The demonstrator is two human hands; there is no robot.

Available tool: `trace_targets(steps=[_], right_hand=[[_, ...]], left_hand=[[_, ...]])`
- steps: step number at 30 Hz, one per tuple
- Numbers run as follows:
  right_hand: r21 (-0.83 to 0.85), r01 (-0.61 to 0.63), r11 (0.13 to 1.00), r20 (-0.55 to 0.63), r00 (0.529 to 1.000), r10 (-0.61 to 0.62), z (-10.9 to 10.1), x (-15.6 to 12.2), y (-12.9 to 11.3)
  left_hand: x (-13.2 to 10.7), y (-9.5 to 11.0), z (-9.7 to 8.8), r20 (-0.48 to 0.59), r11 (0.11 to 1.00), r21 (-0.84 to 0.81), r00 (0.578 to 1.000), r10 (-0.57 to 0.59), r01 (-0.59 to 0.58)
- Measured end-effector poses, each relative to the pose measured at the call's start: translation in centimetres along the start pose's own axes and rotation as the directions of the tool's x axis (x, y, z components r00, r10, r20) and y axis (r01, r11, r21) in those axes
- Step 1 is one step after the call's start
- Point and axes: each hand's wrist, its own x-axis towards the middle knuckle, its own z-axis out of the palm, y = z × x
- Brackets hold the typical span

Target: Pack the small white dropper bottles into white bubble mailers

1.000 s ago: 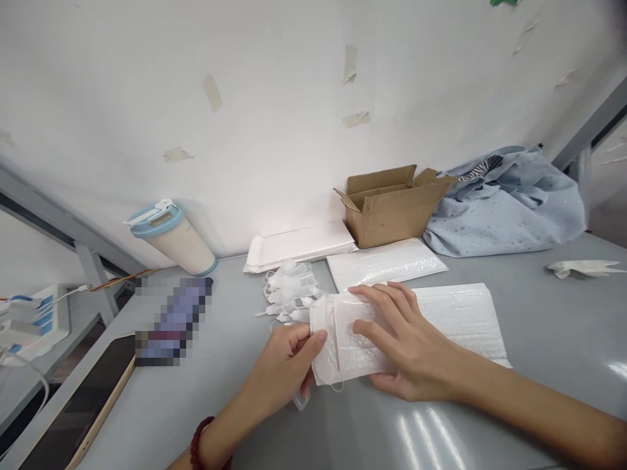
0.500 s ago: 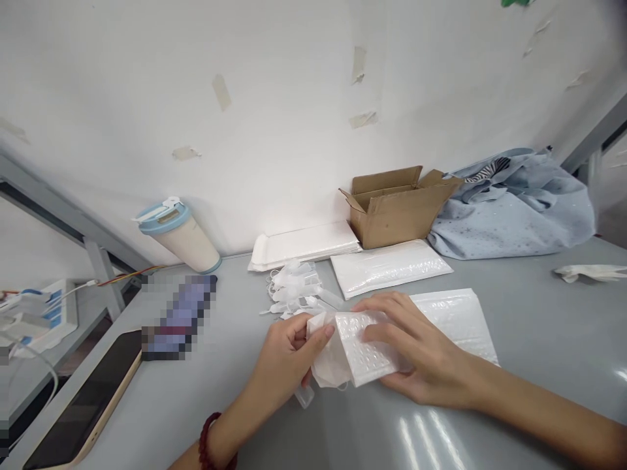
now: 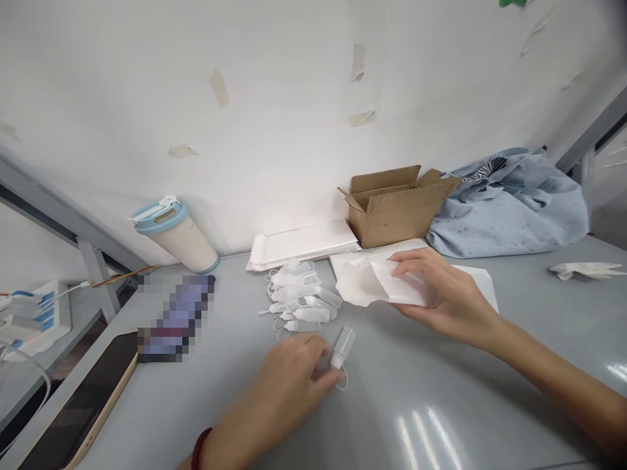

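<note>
**Right grip [image 3: 443, 294] holding a bubble mailer [image 3: 404, 285], left grip [image 3: 291, 372] beside a small squeeze bottle [image 3: 345, 342]**

With our right grip, we are clasping the bubble mailer between thumb and fingers, and its mouth is gaping toward our left above the tabletop [image 3: 382, 405]. Our left grip is hovering low with thumb and fingers partly parted. The small squeeze bottle is lying right at their tips, capped end toward us, clear body pointing away, a thin loop [image 3: 347, 378] curling out by the cap. We cannot tell whether our thumb is touching it.

Just beyond our left knuckles, a heap of similar bottles [image 3: 298, 290] is lying loosely. Behind it, a stack of white mailers [image 3: 308, 241] is resting near the wall [image 3: 274, 150]. An open cardboard box [image 3: 396, 219] is standing beside that stack, and a pale blue fabric bag [image 3: 509, 222] is slumping next to it. Over on our left, a blue-lidded tumbler [image 3: 183, 241] is standing by the wall, and a phone [image 3: 85, 405] is lying nearer to us. A dark red bracelet [image 3: 200, 449] is circling our left wrist.
</note>
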Motion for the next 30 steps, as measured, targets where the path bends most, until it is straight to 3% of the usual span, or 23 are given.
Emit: trace_targets(steps=[3, 7, 12, 15, 19, 23, 30], right_hand=[[0.044, -0.065, 0.997, 0.07, 0.996, 0.061, 0.1, 0.0, 0.4], [0.079, -0.071, 0.994, 0.136, 0.989, 0.06, 0.5, -0.1, 0.6], [0.08, -0.087, 0.993, 0.202, 0.977, 0.069, 0.6, 0.0, 0.8], [0.093, -0.112, 0.989, 0.257, 0.963, 0.084, 0.6, 0.0, 0.8], [0.107, -0.116, 0.987, 0.289, 0.954, 0.08, 0.6, 0.0, 0.6], [0.145, -0.123, 0.982, 0.312, 0.947, 0.073, 0.7, -0.1, 0.1], [0.205, -0.121, 0.971, 0.311, 0.949, 0.052, 1.2, -0.4, -1.6]], left_hand=[[-0.3, 0.1, 0.5, 0.047, 0.992, 0.113, 0.998, 0.045, -0.05], [-0.2, 0.2, 0.0, 0.031, 0.991, 0.114, 0.998, 0.062, -0.066], [-0.3, 0.2, -1.3, -0.046, 0.988, -0.101, 0.992, 0.116, -0.12], [-0.6, 0.2, -2.4, -0.156, 0.96, -0.247, 0.983, 0.096, -0.133], [-0.8, 0.0, -3.5, -0.365, 0.91, -0.377, 0.931, 0.023, -0.17], [-0.6, -0.5, -3.5, -0.481, 0.887, -0.425, 0.875, -0.052, -0.181], [-0.1, 0.2, -1.5, -0.583, 0.895, -0.31, 0.808, 0.087, -0.32]])
